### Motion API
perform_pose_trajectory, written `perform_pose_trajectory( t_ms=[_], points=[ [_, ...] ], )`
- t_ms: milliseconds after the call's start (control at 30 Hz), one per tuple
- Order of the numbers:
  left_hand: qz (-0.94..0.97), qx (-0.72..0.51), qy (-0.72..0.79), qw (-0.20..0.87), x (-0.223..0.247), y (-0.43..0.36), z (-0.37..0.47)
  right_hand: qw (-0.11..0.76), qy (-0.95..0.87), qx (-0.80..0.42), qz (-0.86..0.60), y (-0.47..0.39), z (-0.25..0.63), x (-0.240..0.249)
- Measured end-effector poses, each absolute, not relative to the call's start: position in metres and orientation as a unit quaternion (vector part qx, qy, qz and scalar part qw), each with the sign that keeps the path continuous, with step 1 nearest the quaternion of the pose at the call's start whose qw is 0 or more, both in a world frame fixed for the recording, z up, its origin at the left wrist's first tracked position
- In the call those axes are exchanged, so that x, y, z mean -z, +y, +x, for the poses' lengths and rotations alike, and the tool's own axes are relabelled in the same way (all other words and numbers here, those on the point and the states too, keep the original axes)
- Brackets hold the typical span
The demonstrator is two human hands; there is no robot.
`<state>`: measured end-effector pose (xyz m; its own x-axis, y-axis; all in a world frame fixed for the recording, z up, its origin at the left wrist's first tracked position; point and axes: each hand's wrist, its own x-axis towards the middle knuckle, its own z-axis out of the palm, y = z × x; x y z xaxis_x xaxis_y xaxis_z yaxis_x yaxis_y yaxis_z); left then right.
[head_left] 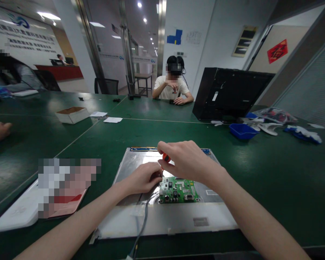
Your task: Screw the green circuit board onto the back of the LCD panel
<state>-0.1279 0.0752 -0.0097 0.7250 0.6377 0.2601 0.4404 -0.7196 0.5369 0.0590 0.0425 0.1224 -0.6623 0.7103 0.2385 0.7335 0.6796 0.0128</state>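
Note:
A flat metal display panel [178,218] lies on the green table in front of me, with a green circuit board [178,190] at its middle. My right hand [188,159] is closed around the orange and black handle of a screwdriver [166,157] above the board's upper left corner. Close beside it, my left hand [146,177] has its fingers curled down at that same corner; what they hold, if anything, is hidden. A grey cable [145,216] runs from the board's left side over the panel's near edge.
Left of the panel lie a white case [18,213] and a pinkish flat item [70,202]. Farther off are a cardboard box [72,115], a black monitor [230,94] and a blue tray [243,131]. A person sits opposite; another person's hand [0,130] rests at far left.

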Motion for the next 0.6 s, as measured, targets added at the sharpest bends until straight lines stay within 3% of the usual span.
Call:
perform_pose_trajectory(
  t_ms=[600],
  points=[
    [0.900, -0.222, 0.297, 0.230, 0.0126, 0.0765, -0.1288, 0.113, -0.909, 0.050, -0.397, 0.0405, 0.0593, -0.1234]
  ],
)
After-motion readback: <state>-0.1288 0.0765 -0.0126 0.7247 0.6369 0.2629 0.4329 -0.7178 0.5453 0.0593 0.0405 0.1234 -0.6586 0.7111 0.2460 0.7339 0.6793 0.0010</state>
